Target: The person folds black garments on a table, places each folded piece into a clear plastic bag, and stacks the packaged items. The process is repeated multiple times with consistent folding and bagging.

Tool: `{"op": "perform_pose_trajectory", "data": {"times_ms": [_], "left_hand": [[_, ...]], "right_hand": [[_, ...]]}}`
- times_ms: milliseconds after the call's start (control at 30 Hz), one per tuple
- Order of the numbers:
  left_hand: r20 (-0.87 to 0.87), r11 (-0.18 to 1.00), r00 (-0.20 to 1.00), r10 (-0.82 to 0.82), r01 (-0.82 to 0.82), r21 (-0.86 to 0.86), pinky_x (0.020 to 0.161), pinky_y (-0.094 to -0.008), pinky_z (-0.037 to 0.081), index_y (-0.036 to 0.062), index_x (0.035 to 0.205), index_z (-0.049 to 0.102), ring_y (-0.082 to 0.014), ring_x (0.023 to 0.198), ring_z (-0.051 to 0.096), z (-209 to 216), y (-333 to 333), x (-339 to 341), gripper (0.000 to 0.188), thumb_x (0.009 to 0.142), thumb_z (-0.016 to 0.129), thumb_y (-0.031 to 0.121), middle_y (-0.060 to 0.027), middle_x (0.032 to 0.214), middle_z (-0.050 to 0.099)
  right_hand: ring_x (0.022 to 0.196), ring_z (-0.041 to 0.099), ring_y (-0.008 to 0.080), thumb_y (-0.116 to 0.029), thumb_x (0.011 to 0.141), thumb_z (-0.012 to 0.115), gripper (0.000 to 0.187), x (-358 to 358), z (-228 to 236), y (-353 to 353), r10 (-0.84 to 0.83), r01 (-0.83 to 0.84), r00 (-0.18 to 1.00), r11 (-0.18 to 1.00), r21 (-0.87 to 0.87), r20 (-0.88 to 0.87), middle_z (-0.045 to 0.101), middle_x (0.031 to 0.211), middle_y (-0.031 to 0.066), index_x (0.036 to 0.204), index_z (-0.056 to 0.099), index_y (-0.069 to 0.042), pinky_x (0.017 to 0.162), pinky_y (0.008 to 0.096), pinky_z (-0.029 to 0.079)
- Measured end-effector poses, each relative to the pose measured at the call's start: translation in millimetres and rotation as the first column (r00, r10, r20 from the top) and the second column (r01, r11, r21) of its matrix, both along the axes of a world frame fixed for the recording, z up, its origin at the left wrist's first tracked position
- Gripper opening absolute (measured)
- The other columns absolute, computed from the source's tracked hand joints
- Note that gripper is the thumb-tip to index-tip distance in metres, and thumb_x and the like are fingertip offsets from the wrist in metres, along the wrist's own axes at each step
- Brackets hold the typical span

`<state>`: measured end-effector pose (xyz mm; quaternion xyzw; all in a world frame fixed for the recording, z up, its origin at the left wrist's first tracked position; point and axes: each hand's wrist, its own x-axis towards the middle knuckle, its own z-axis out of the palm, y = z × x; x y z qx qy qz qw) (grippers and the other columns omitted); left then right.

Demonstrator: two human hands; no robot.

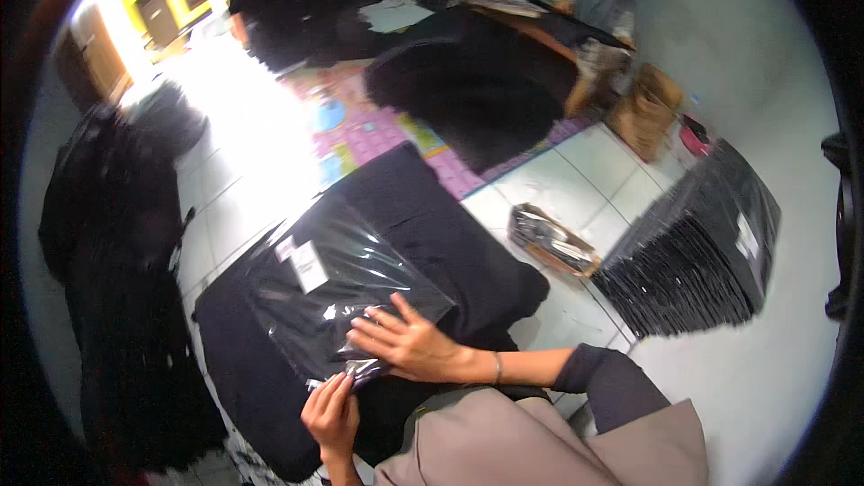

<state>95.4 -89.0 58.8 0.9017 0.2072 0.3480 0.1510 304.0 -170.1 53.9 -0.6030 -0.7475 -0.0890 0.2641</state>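
A clear plastic bag [360, 256] with a folded black garment inside lies flat on a surface draped in black cloth [450, 216]. White tags [309, 267] show near its far left part. My right hand [407, 342] rests spread on the bag's near part, palm down, fingers stretched out. At the bag's near edge, the fingers of my left hand [330, 414] are pinched together on the plastic. Glare on the film hides some of that edge.
A tall stack of bagged black garments [688, 261] stands on the right, beside a small open carton [553, 241]. Black garments [135, 288] are heaped on the left. Beyond, a person [598, 13] sits by a low table, near a brown paper sack [648, 108] and a colourful mat [346, 126].
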Motion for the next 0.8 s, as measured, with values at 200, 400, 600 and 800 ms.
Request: {"op": "perform_pose_trajectory", "data": {"times_ms": [200, 400, 600, 800], "left_hand": [[0.251, 0.975, 0.966, -0.06, 0.111, -0.195, 0.094, -0.0418, 0.051, 0.0032, 0.126, 0.059, -0.0353, 0.103, 0.063, 49, 16, -13, 0.041, 0.09, 0.069, 0.019, -0.0136, 0.118, 0.065], [0.009, 0.838, 0.899, 0.438, -0.404, -0.367, 0.081, -0.0311, 0.05, -0.0012, 0.116, 0.064, -0.0226, 0.094, 0.064, 0, 59, -31, 0.024, 0.095, 0.061, 0.009, -0.0143, 0.104, 0.067], [-0.133, 0.886, 0.897, 0.422, -0.439, -0.149, 0.093, -0.0387, 0.046, -0.0016, 0.111, 0.066, -0.0286, 0.11, 0.058, -54, 71, -40, 0.021, 0.094, 0.059, 0.009, -0.0147, 0.118, 0.059], [-0.108, 0.901, 0.921, 0.375, -0.389, -0.19, 0.097, -0.0399, 0.045, -0.0005, 0.111, 0.066, -0.0301, 0.112, 0.057, -51, 75, -43, 0.022, 0.093, 0.059, 0.009, -0.0156, 0.12, 0.059]], "right_hand": [[0.087, 0.069, 0.0337, -0.004, 0.082, 0.057, 0.028, 40, 31, 16, -0.283, 0.226, 0.884, 0.956, -0.189, -0.373, 0.07, 0.1, 0.0156, 0.108, 0.067, -0.008, 0.078, 0.044, 0.055], [0.091, 0.069, 0.0288, -0.003, 0.078, 0.064, 0.032, 150, 169, -87, -0.514, 0.525, 0.807, 0.85, -0.046, -0.291, 0.071, 0.099, 0.0114, 0.108, 0.07, -0.013, 0.08, 0.0371, 0.053], [0.091, 0.071, 0.0233, 0.011, 0.075, 0.059, 0.052, 155, 261, -237, -0.944, 0.849, 0.319, 0.246, 0.467, -0.083, 0.072, 0.104, 0.0077, 0.118, 0.066, -0.017, 0.078, 0.0326, 0.054], [0.106, 0.066, 0.0233, 0.008, 0.084, 0.052, 0.054, 178, 179, -322, -0.992, 0.86, -0.12, -0.126, 0.495, -0.045, 0.066, 0.121, 0.0063, 0.127, 0.062, -0.024, 0.087, 0.0399, 0.053]]}}
